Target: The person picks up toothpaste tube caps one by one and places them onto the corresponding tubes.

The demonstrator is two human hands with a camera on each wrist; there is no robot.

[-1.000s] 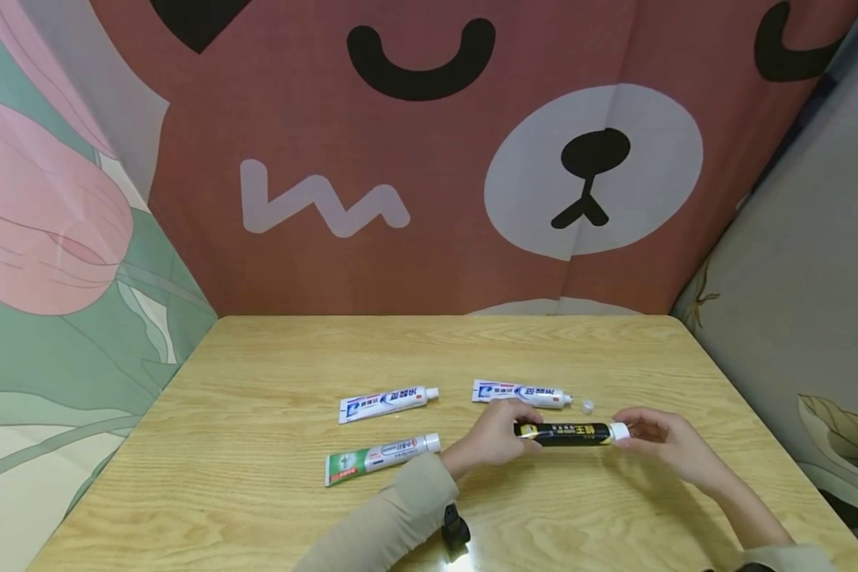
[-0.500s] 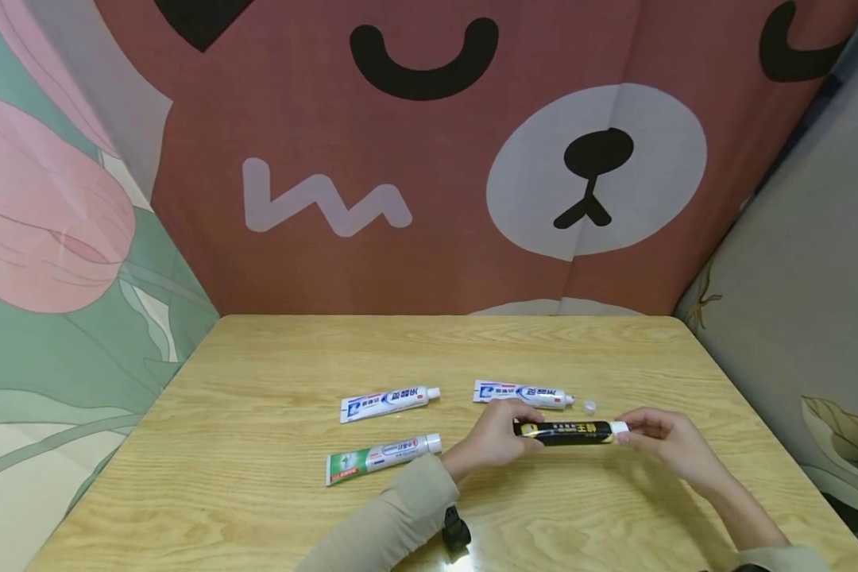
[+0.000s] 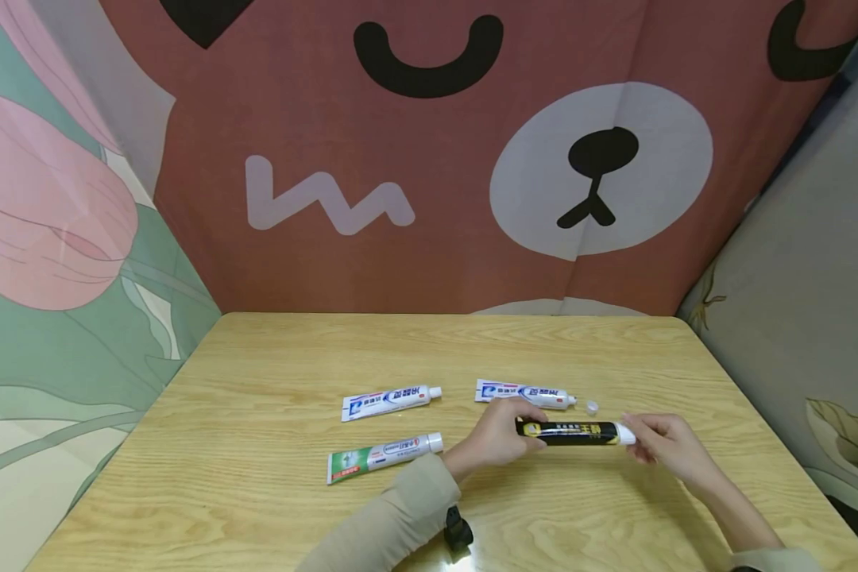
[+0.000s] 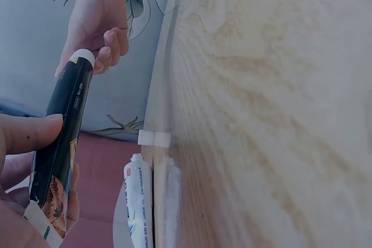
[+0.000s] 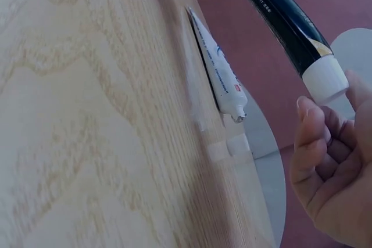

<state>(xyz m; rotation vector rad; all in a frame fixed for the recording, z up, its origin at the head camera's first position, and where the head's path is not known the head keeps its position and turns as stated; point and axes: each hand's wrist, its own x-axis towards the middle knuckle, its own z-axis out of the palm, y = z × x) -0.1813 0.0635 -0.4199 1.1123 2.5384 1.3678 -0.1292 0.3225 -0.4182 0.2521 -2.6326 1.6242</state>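
Note:
A black toothpaste tube [image 3: 572, 433] with yellow lettering is held roughly level above the table. My left hand [image 3: 504, 433] grips its tail end, thumb on one face and fingers around the other, as the left wrist view shows. At the tube's other end is a white cap [image 5: 325, 79], still against the tube. The thumb and fingers of my right hand [image 3: 668, 445] pinch this cap from its outer end. Just behind the tube lies a white-and-blue toothpaste tube [image 3: 525, 394] with its nozzle bare. A small loose cap [image 3: 592, 407] lies beside that nozzle.
Another white-and-blue toothpaste tube [image 3: 392, 403], capped, lies to the left. In front of it is a green-and-white toothpaste tube [image 3: 384, 458], near my left sleeve [image 3: 400, 508]. The wooden table [image 3: 257, 357] ends at a hanging cloth [image 3: 329, 274] with a bear print.
My right fingers have shifted round the cap, from more extended to more curled, with the hand a little lower. My left hand keeps its grip on the black tube, which stays nearly in place.

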